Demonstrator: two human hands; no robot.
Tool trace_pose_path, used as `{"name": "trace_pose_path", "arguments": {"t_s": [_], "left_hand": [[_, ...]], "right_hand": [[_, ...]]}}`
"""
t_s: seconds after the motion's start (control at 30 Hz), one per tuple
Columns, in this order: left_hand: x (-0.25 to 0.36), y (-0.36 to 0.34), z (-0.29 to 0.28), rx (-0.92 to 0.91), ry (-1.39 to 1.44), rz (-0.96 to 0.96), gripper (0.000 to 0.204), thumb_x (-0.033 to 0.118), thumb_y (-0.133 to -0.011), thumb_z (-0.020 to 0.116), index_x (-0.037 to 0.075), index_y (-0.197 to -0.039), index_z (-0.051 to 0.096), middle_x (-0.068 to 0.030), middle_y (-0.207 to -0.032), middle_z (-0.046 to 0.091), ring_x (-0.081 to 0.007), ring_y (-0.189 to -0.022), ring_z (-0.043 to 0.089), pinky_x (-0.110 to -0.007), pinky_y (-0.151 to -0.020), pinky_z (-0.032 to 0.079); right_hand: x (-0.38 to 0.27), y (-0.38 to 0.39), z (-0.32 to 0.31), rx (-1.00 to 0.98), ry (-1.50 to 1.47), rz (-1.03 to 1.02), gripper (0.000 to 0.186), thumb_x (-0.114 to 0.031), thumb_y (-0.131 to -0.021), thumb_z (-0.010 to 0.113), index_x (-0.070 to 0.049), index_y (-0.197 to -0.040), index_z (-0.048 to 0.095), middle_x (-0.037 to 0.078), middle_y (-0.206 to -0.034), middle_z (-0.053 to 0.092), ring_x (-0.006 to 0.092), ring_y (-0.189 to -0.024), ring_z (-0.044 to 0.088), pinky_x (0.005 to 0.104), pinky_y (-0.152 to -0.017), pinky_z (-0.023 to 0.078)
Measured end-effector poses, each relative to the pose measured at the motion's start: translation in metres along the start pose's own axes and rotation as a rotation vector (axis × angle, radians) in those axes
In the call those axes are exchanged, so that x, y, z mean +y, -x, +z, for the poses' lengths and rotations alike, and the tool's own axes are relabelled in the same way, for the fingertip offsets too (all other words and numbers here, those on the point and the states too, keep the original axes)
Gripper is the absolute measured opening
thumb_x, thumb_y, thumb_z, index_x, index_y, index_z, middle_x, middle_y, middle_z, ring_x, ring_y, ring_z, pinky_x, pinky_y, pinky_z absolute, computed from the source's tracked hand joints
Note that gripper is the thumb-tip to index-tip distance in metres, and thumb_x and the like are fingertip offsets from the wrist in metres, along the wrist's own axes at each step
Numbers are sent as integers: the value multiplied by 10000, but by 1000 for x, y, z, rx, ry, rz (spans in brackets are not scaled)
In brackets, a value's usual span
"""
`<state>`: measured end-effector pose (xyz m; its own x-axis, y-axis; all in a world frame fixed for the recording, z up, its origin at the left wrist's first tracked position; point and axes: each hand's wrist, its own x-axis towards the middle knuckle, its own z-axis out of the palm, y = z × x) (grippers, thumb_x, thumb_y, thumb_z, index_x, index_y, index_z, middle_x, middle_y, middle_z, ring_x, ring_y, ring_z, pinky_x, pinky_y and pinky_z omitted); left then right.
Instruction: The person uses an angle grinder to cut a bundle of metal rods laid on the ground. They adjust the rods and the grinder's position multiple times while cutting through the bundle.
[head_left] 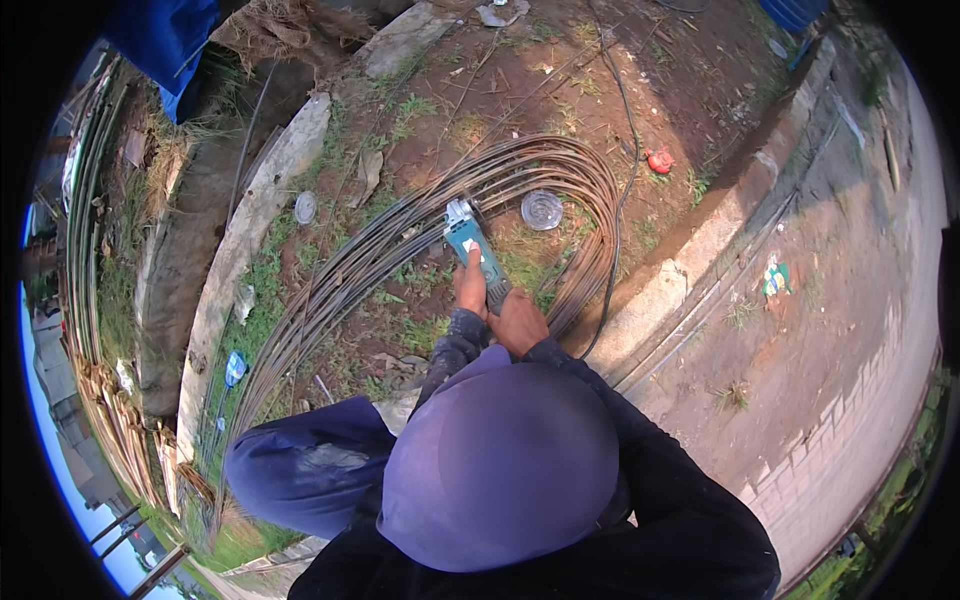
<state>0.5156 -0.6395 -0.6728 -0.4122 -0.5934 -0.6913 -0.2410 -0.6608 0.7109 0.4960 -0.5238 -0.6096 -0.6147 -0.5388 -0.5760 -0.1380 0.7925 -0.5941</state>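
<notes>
A teal angle grinder [465, 232] is held over a bent bundle of long rusty steel rods [578, 172], its head at the rods near the middle of the view. My left hand [470, 290] is closed on the grinder's body, thumb along the top. My right hand [517, 322] grips its dark rear end, just behind and right of the left. A round clear plastic lid or container [541, 209] lies on the ground inside the bend, right of the grinder's head.
Concrete edges [250, 200] [670, 285] flank the dirt patch, with a trench on the left and pavement on the right. A black cable [620, 110] runs beside the rods. A red crumpled item [660, 161] lies near it. A blue tarp [165, 40] hangs at top left.
</notes>
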Motion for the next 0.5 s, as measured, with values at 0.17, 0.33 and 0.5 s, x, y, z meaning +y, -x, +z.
{"name": "trace_pose_path", "arguments": {"t_s": [0.17, 0.33, 0.5], "left_hand": [[8, -1, 5, 23, -62, 3, 605, 496, -918, 599, -54, -1170, 583, -93, -961, 617, -193, -841, 603, -362, -732, 507], [7, -4, 1, -4, -37, -27, 569, 477, -922, 602, -42, -1156, 597, -82, -956, 626, -188, -815, 608, -362, -726, 505], [-8, -5, -1, 21, -25, 31, 537, 478, -924, 608, -23, -1117, 608, -78, -933, 630, -175, -781, 613, -338, -688, 511]], "right_hand": [[-2, -5, 2, 50, -41, -5, 681, -427, -823, 688, 183, -1036, 470, 345, -859, 648, 465, -848, 666, 495, -734, 541], [-5, -4, 1, 45, -32, -14, 702, -475, -833, 675, 175, -1012, 481, 347, -870, 647, 464, -861, 665, 498, -746, 538], [4, -2, 6, 29, 8, -14, 746, -537, -848, 646, 168, -1015, 470, 340, -885, 652, 459, -875, 664, 503, -775, 531]]}}
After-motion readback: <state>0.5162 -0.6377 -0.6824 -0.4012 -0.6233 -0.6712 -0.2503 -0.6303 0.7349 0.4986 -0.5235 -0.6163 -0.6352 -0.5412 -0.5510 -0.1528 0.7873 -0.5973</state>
